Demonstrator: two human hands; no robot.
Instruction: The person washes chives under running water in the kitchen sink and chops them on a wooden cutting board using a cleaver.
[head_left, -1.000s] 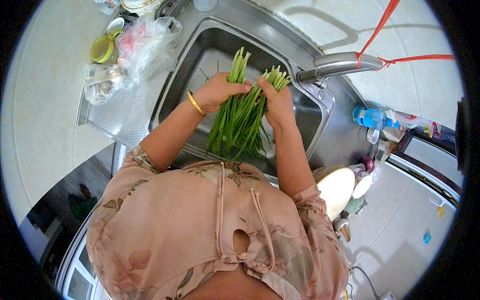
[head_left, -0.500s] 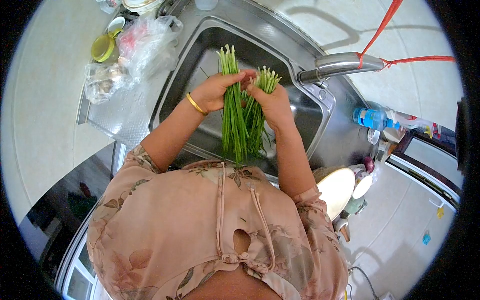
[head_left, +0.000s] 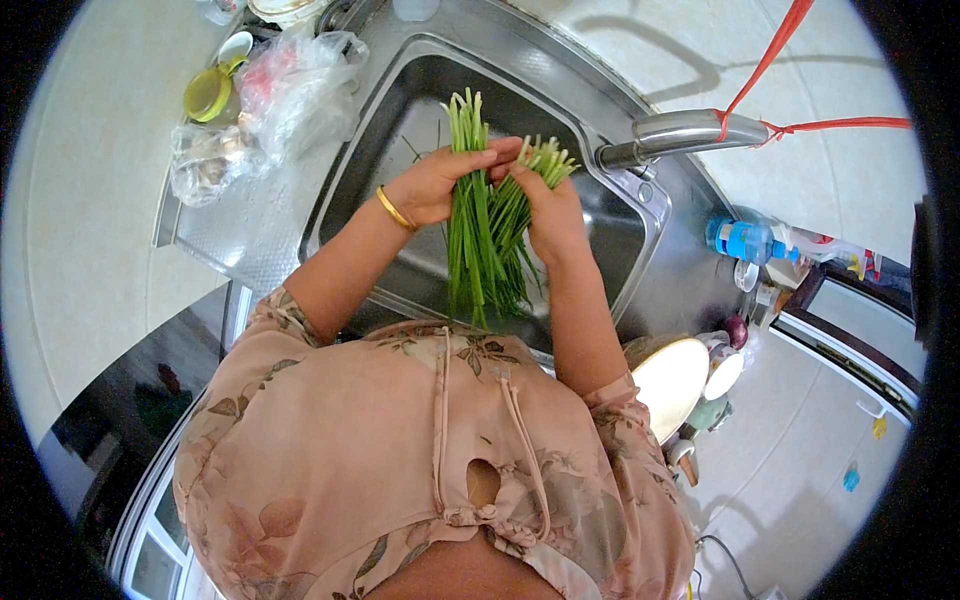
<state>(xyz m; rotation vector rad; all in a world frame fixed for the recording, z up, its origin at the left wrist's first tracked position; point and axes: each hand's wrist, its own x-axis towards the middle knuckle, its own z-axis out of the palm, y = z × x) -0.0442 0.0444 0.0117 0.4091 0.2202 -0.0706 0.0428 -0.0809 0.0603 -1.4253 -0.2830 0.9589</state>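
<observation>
Over the sink, my left hand (head_left: 438,183) is closed around one bunch of long green garlic chives (head_left: 471,235), pale cut ends pointing away from me. My right hand (head_left: 552,212) grips a second bunch of chives (head_left: 512,215), tilted so its pale ends lean right. Fingertips of both hands meet between the two bunches, and some fingers are hidden behind the stems. The green lower ends hang side by side and overlap toward my body.
Stray green bits lie in the steel sink (head_left: 400,90). A faucet (head_left: 690,132) tied with red cord (head_left: 840,123) reaches in from the right. Plastic bags (head_left: 300,95) sit on the left drainboard; a blue-labelled bottle (head_left: 745,240) lies at right. A pale round board (head_left: 668,385) stands lower right.
The right bunch has tilted further, its pale ends swinging right. Both hands have shifted slightly, still holding their bunches.
</observation>
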